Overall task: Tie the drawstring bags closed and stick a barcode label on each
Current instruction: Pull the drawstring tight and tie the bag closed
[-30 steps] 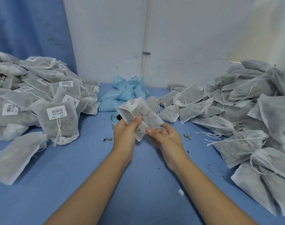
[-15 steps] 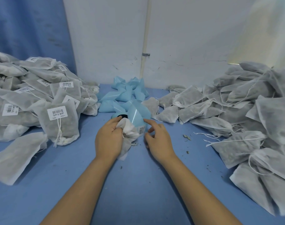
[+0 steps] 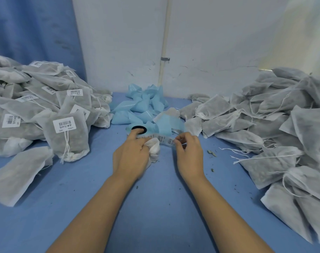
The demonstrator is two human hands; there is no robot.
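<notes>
— Where is the label strip (image 3: 162, 139) held?
— Its free end is pinched by the right hand (image 3: 189, 154). Its long axis is stretched leftward to the roll (image 3: 138, 129), which is pinned by the forefinger of the left hand (image 3: 132, 157).
— And the bag (image 3: 154, 147)?
— It is bunched under the left hand's curled fingers, just below the strip. The label being peeled is, seemingly, nearer the right hand.

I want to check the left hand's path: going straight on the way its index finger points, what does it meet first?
The label roll: the index fingertip of the left hand seems to touch its black core.
</notes>
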